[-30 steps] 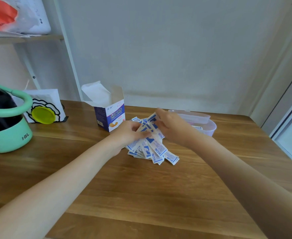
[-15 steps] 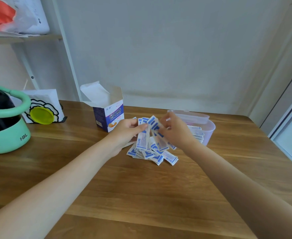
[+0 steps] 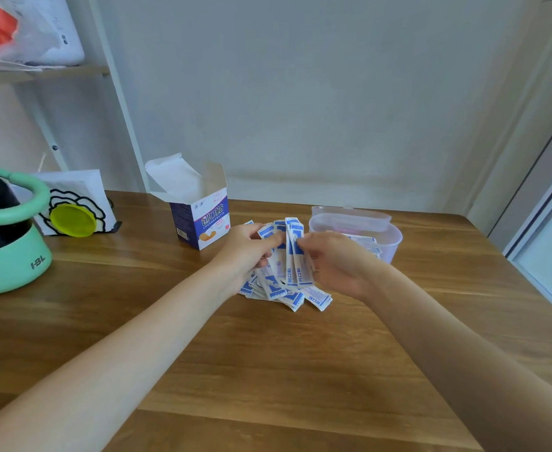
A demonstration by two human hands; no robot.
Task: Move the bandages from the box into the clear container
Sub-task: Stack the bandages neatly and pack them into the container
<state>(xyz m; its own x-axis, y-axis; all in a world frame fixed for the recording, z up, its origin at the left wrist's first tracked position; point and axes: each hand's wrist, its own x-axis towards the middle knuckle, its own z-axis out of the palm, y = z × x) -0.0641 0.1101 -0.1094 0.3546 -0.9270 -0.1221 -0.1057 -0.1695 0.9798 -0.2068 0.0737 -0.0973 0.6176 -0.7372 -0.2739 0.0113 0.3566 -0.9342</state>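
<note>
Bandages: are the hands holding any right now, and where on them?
Yes. Both the left hand and right hand pinch a fanned bunch of bandages near their upper ends.

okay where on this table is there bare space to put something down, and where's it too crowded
Bare wood: the wide near stretch of the table in front of the loose bandages, and the strip between the green jug and the bandage box. Crowded: the middle, where both hands hold bandages between the box and the clear container.

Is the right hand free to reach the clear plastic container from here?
Probably yes: the right hand holding wrapped bandages sits just beside the clear plastic container, whose top is open, nothing between.
</note>
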